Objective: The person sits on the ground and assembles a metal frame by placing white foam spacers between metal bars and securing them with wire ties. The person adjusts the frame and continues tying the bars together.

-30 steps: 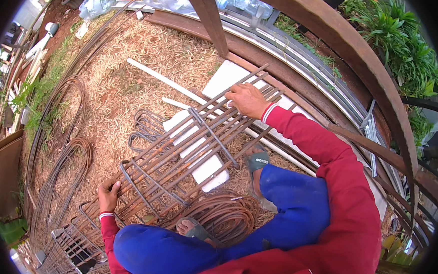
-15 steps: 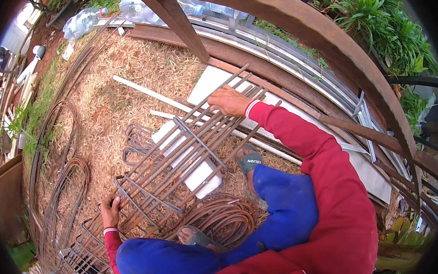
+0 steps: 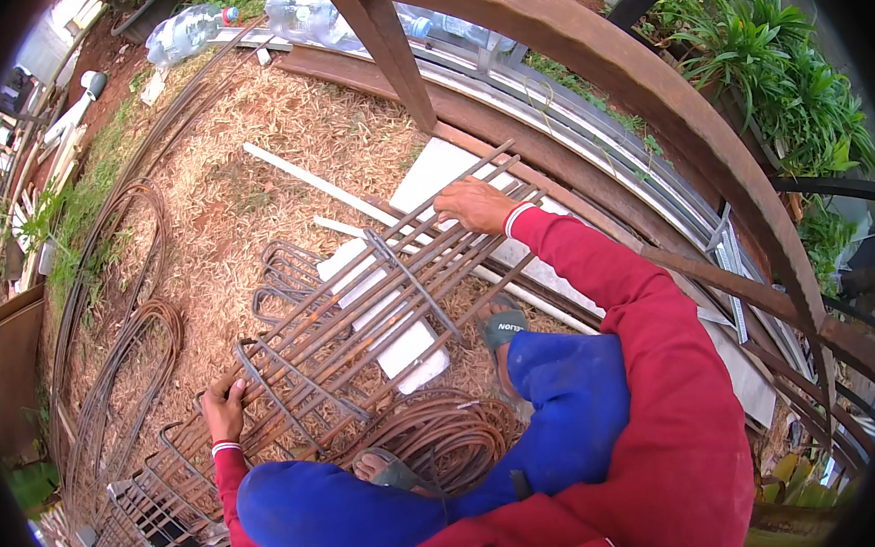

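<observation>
The right hand (image 3: pixel 476 207) is curled over the upper ends of the long, straight, rust-brown steel rods (image 3: pixel 436 256), grasping the outer ones. The left hand (image 3: pixel 225 407) touches the same bundle lower down, at its left edge, thumb uppermost; its fingers are partly hidden, so I cannot tell whether they close around a rod. The rods lie side by side, slanting across the space in front of the person from upper right to lower left.

A grey, bent steel hoop (image 3: pixel 414 284) lies across the rods between the two hands, nearer the right one. Another grey, rectangular steel stirrup (image 3: pixel 277 396) surrounds part of the bundle just beside the left hand.

Beneath the rods sits a white, oblong block (image 3: pixel 415 363), and near it, on the straw-strewn brown ground (image 3: pixel 219 217), lies a group of grey, looped steel stirrups (image 3: pixel 292 265). A rust-brown coil of thin steel rod (image 3: pixel 457 428) rests between the person's feet. Beyond the right hand are a flat white board (image 3: pixel 433 171) and a slender white pole (image 3: pixel 322 185); farther out, clear plastic bottles (image 3: pixel 302 19) lie beyond a broad, curved, rust-brown metal beam (image 3: pixel 644 52).
</observation>
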Tool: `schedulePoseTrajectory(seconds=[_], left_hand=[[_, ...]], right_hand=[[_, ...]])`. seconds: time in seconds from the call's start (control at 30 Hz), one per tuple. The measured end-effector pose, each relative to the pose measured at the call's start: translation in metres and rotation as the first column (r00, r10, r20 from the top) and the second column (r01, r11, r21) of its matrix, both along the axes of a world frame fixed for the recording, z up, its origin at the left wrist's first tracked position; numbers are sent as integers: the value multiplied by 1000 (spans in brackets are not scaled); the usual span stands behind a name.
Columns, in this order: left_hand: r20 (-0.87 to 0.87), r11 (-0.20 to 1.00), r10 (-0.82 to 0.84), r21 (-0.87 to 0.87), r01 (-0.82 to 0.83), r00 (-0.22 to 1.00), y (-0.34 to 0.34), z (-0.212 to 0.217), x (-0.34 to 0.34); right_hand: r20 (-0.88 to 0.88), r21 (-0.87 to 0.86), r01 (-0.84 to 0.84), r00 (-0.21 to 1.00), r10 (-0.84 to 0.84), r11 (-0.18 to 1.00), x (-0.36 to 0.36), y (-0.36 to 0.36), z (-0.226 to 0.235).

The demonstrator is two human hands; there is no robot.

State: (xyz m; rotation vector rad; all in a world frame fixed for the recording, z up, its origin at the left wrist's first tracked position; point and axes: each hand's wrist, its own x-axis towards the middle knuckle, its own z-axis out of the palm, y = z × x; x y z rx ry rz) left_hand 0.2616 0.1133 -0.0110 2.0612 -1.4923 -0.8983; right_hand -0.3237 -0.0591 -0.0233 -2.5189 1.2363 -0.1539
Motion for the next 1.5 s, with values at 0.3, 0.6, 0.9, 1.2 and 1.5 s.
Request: schedulePoseTrajectory(seconds=[0.3, 0.6, 0.9, 1.2, 1.5], left_hand=[[82, 1000, -10, 12, 9, 997, -3, 9, -7], [-30, 1000, -1, 0, 1, 1000, -9, -22, 5], [134, 988, -113, -91, 126, 985, -6, -1, -7], [-102, 997, -78, -11, 77, 992, -10, -15, 0], [47, 993, -85, -76, 88, 995, -8, -25, 6]], right_hand=[[71, 21, -15, 997, 13, 1000, -3, -3, -2], [-14, 101, 21, 1000, -20, 995, -5, -15, 16], [75, -24, 10, 997, -8, 1000, -9, -10, 6], [72, -93, 117, 991, -111, 989, -1, 3, 8], [193, -242, 161, 974, -115, 957, 2, 36, 19]])
